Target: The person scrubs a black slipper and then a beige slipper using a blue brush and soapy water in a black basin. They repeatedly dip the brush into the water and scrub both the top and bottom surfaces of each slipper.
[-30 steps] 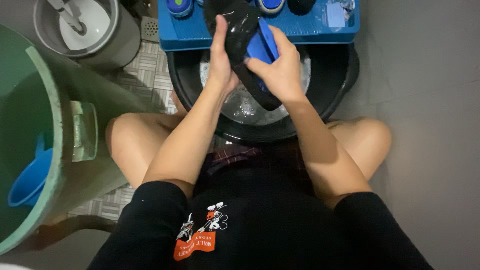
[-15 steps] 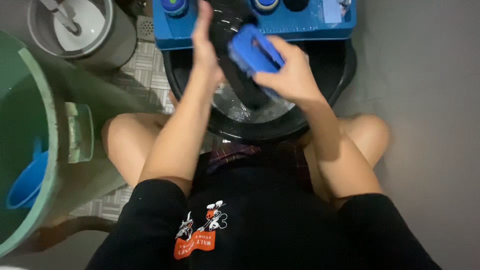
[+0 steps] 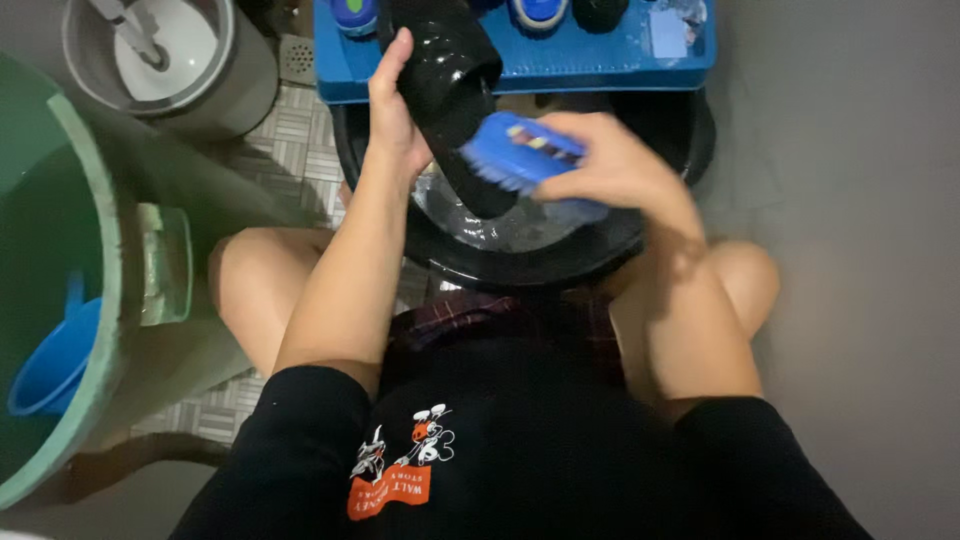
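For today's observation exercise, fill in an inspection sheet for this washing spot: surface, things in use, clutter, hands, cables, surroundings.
Surface: tiled floor at left, plain grey floor at right.
Things in use: wet black sandal held over a black basin of soapy water; blue scrub brush with its bristles by the sandal's lower end.
Clutter: blue rack behind the basin carrying small items; too cropped to identify.
Hands: left hand grips the sandal's side; right hand grips the brush.
Cables: nothing seen.
Surroundings: large green tub at left with a blue dipper inside; grey bucket at top left holding a white container.
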